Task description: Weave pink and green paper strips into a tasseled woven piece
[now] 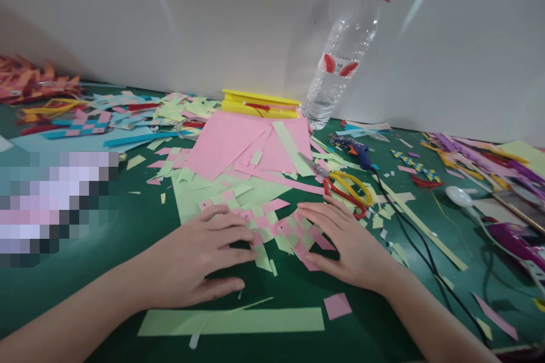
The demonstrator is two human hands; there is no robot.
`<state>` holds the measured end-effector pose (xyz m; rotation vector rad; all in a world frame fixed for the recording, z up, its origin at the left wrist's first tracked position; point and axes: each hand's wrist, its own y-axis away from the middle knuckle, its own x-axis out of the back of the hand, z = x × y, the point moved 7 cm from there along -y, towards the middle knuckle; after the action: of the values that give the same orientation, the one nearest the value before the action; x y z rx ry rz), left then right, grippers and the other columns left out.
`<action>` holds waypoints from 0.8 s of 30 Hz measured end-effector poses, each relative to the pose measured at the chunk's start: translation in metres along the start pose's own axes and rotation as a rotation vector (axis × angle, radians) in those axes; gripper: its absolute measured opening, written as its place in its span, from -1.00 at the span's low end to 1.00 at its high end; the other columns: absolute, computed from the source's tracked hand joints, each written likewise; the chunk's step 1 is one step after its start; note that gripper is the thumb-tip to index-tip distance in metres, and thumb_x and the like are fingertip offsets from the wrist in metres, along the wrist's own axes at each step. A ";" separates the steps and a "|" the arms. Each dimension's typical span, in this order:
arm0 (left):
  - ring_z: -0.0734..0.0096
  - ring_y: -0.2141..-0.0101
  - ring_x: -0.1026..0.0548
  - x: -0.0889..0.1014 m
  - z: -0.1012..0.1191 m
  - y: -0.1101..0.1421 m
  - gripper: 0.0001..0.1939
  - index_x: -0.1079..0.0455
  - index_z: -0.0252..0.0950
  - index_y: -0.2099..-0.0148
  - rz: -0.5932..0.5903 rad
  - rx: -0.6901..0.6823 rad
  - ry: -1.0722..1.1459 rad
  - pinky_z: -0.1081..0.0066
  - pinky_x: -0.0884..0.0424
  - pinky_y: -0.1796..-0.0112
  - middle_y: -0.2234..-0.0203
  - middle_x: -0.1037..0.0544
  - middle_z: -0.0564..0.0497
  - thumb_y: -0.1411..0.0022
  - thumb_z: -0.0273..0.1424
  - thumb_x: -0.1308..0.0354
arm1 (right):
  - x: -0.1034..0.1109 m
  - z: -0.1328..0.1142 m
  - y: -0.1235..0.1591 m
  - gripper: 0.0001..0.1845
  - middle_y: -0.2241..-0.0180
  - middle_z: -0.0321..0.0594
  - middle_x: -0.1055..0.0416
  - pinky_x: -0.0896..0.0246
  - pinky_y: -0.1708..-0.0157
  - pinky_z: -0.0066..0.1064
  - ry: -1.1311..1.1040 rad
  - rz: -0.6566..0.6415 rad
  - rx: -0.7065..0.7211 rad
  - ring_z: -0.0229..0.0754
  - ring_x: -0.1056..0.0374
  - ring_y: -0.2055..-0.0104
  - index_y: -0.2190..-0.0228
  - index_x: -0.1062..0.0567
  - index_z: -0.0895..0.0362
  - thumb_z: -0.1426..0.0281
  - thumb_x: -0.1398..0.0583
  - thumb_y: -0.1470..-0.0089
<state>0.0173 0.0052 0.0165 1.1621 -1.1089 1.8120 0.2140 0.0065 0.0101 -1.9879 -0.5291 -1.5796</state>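
- Workpieces: flat pink-and-pale-green woven paper pieces with small dark dots (pixel 268 227) lie between and partly beneath the hands, on the dark green tabletop (pixel 366 329).
- Left hand (pixel 204 252): open, palm down, fingers spread; fingertips rest over the left-hand pieces. No grip is visible.
- Right hand (pixel 351 247): open and curved, thumb apart from the fingers, at the edges of the rightmost piece. Whether it presses down cannot be told.
- Handling: expect very light, thin, flexible stock that creases or tears easily. Strips may slip out of the weave.
- Hold point: take the dense checkered body between thumb and fingertips; avoid pulling the loose strip ends.
- Container 1: clear ribbed plastic bottle with a white cap and a red band at the neck (pixel 344 37), standing behind the pink paper sheets (pixel 225 142). Contents cannot be told.
- Container 2: long yellow trough-shaped holder (pixel 238 106), beyond the sheets; thin red strands (pixel 259 107) lie in it.
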 end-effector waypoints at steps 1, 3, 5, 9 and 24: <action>0.26 -0.03 -0.38 0.000 0.000 0.000 -0.74 -0.39 -0.09 -0.02 -0.002 0.003 0.001 0.26 -0.05 -0.12 0.00 -0.49 0.08 -0.27 -0.33 -0.12 | 0.000 0.000 0.000 -0.41 -0.17 -0.01 -0.27 0.00 -0.22 0.06 0.004 -0.002 -0.001 -0.02 -0.18 -0.22 -0.15 -0.22 0.14 0.13 -0.10 -0.17; 0.26 -0.02 -0.39 -0.001 -0.001 0.001 -0.73 -0.38 -0.09 -0.02 -0.004 0.015 0.007 0.26 -0.06 -0.13 0.00 -0.50 0.09 -0.27 -0.31 -0.12 | 0.001 0.000 0.000 -0.42 -0.16 -0.01 -0.28 0.00 -0.21 0.08 0.010 -0.005 -0.004 0.00 -0.19 -0.20 -0.14 -0.23 0.15 0.14 -0.10 -0.17; 0.26 -0.02 -0.39 -0.002 -0.002 0.002 -0.71 -0.37 -0.08 -0.04 -0.003 0.019 0.009 0.26 -0.06 -0.13 0.01 -0.51 0.09 -0.26 -0.30 -0.13 | 0.003 -0.001 0.000 -0.43 -0.15 0.00 -0.30 0.02 -0.21 0.11 0.013 0.011 0.004 0.02 -0.21 -0.19 -0.13 -0.24 0.15 0.16 -0.11 -0.17; 0.25 -0.04 -0.39 -0.001 -0.002 0.003 -0.69 -0.35 -0.12 -0.08 0.019 0.013 0.004 0.24 -0.06 -0.15 0.01 -0.51 0.04 -0.29 -0.31 -0.09 | 0.008 -0.006 0.000 -0.46 -0.12 0.00 -0.34 0.06 -0.24 0.05 0.008 0.074 0.068 -0.02 -0.24 -0.17 -0.12 -0.27 0.17 0.21 -0.12 -0.17; 0.24 -0.07 -0.37 -0.002 -0.006 0.002 -0.69 -0.33 -0.15 -0.10 0.018 0.021 -0.054 0.20 -0.08 -0.17 0.00 -0.50 0.01 -0.33 -0.32 -0.05 | 0.001 -0.020 -0.001 -0.48 -0.12 -0.14 -0.37 0.12 -0.26 -0.08 -0.024 0.007 0.224 -0.12 -0.24 -0.17 -0.14 -0.31 0.07 0.20 -0.12 -0.18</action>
<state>0.0140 0.0098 0.0121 1.2233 -1.1373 1.8198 0.1982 -0.0052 0.0149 -1.8400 -0.6771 -1.4256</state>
